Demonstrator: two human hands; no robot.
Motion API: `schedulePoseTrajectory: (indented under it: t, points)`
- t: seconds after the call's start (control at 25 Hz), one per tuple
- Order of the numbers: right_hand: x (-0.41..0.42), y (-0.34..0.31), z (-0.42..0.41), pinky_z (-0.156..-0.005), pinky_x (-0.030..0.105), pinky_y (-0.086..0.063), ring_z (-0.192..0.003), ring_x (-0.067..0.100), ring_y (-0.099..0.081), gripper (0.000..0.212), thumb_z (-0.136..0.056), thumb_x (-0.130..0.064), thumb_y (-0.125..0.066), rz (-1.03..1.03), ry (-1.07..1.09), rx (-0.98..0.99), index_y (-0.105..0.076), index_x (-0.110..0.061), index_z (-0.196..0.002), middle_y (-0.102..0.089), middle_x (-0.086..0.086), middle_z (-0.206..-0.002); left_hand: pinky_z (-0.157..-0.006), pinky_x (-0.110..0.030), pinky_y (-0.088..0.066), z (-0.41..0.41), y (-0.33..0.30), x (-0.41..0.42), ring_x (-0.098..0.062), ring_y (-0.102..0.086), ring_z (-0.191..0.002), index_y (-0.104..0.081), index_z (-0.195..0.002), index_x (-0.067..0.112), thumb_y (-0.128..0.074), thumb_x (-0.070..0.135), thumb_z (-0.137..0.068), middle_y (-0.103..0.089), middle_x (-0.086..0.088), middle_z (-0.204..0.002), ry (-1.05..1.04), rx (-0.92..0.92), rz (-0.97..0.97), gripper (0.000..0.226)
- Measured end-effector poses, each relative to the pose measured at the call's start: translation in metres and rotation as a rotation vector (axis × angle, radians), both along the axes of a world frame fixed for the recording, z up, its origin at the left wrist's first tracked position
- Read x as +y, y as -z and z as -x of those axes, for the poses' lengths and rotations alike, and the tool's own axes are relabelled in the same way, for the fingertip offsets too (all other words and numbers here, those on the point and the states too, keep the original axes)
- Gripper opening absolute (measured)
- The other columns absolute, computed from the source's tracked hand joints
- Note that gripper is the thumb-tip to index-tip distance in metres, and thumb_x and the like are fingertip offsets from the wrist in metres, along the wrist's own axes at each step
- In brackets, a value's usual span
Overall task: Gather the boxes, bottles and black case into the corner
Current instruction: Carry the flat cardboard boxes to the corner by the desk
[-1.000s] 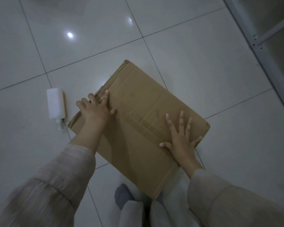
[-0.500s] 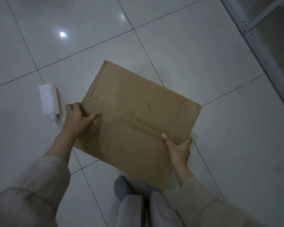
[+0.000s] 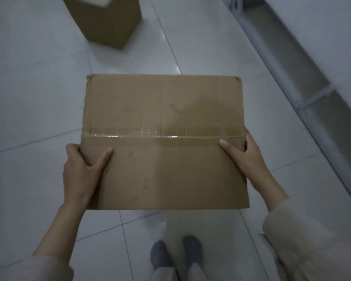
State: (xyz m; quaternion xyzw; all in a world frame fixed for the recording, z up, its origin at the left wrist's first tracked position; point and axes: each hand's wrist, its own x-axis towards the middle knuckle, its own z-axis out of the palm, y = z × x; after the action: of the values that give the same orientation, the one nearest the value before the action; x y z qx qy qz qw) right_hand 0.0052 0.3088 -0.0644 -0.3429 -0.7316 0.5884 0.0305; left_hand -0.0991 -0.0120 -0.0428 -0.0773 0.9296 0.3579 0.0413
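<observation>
A flat brown cardboard box (image 3: 164, 110) with a taped seam across its top is held up in front of me, above the white tiled floor. My left hand (image 3: 80, 169) grips its left edge, thumb on top and fingers underneath. My right hand (image 3: 245, 155) grips the right edge the same way. A second, taller cardboard box (image 3: 105, 19) stands on the floor at the top left.
A grey metal rack frame (image 3: 292, 78) runs diagonally along the wall on the right. My feet in grey socks (image 3: 176, 254) stand on the tiles below the held box.
The box has left the floor and now sits level and square in both hands. The view has turned: the white bottle on the left is gone and a second box has appeared ahead.
</observation>
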Motion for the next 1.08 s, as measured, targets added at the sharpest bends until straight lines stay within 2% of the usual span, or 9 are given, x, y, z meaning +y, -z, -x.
schedulePoseTrajectory:
  t: [0.12,0.2,0.36,0.48,0.72,0.84,1.0,1.08]
  points:
    - [-0.001,-0.104,0.045,-0.100,0.039,-0.046,-0.117,0.013,-0.054,0.069,-0.078,-0.047,-0.066,-0.002,-0.152,0.116,-0.033,-0.037,-0.138,-0.052,-0.008,-0.133,-0.075,-0.040,-0.043,0.008,-0.103,-0.015,-0.034,-0.055,-0.095,-0.036,-0.103,0.013,-0.065,0.046,-0.078,-0.056,-0.016,-0.109,-0.106,0.071,-0.082,0.051]
    - [-0.012,-0.174,0.067,-0.099,0.035,-0.043,-0.118,0.013,-0.051,0.072,-0.081,-0.047,-0.062,-0.016,-0.224,0.197,-0.025,-0.038,-0.142,-0.047,-0.010,-0.136,-0.074,-0.037,-0.041,0.008,-0.172,-0.027,-0.027,-0.053,-0.090,-0.036,-0.104,0.014,-0.064,0.045,-0.078,-0.054,-0.011,-0.106,-0.154,0.156,-0.122,0.049]
    - [-0.048,-0.304,0.097,-0.092,0.030,-0.041,-0.111,0.010,-0.049,0.069,-0.083,-0.045,-0.057,-0.026,-0.336,0.367,-0.023,-0.039,-0.143,-0.046,-0.014,-0.127,-0.073,-0.032,-0.038,0.001,-0.300,-0.065,-0.020,-0.048,-0.088,-0.039,-0.113,0.008,-0.063,0.043,-0.080,-0.048,-0.002,-0.103,-0.263,0.342,-0.143,0.054]
    - [-0.084,-0.375,0.120,-0.091,0.030,-0.042,-0.104,0.006,-0.052,0.063,-0.084,-0.044,-0.057,-0.012,-0.414,0.474,-0.027,-0.041,-0.140,-0.048,-0.019,-0.119,-0.072,-0.035,-0.043,-0.004,-0.362,-0.102,-0.023,-0.053,-0.090,-0.038,-0.109,0.015,-0.062,0.048,-0.079,-0.050,-0.001,-0.105,-0.330,0.432,-0.179,0.051]
    - [-0.184,-0.443,0.191,-0.092,0.031,-0.044,-0.113,0.010,-0.051,0.061,-0.084,-0.046,-0.057,-0.006,-0.593,0.582,-0.029,-0.042,-0.139,-0.048,-0.017,-0.121,-0.077,-0.038,-0.045,0.009,-0.414,-0.188,-0.023,-0.051,-0.091,-0.038,-0.116,0.008,-0.062,0.044,-0.081,-0.055,-0.014,-0.114,-0.502,0.580,-0.192,0.056]
    - [-0.249,-0.451,0.239,-0.096,0.030,-0.041,-0.115,0.007,-0.046,0.063,-0.086,-0.044,-0.057,0.000,-0.663,0.597,-0.026,-0.042,-0.141,-0.049,-0.018,-0.118,-0.079,-0.039,-0.046,0.035,-0.416,-0.249,-0.023,-0.052,-0.091,-0.039,-0.115,0.007,-0.062,0.044,-0.080,-0.056,-0.017,-0.118,-0.579,0.602,-0.195,0.056]
    - [-0.336,-0.450,0.306,-0.100,0.033,-0.042,-0.119,0.011,-0.047,0.069,-0.085,-0.044,-0.058,0.010,-0.702,0.599,-0.024,-0.037,-0.143,-0.048,-0.009,-0.133,-0.074,-0.035,-0.041,0.084,-0.420,-0.325,-0.022,-0.051,-0.089,-0.039,-0.115,0.004,-0.063,0.040,-0.082,-0.057,-0.019,-0.118,-0.623,0.622,-0.202,0.055]
    - [-0.378,-0.446,0.340,-0.098,0.028,-0.041,-0.119,0.008,-0.048,0.066,-0.086,-0.041,-0.059,0.016,-0.705,0.606,-0.026,-0.035,-0.143,-0.049,-0.013,-0.131,-0.073,-0.034,-0.040,0.114,-0.423,-0.365,-0.023,-0.052,-0.089,-0.041,-0.114,0.002,-0.063,0.037,-0.082,-0.058,-0.021,-0.117,-0.638,0.595,-0.182,0.053]
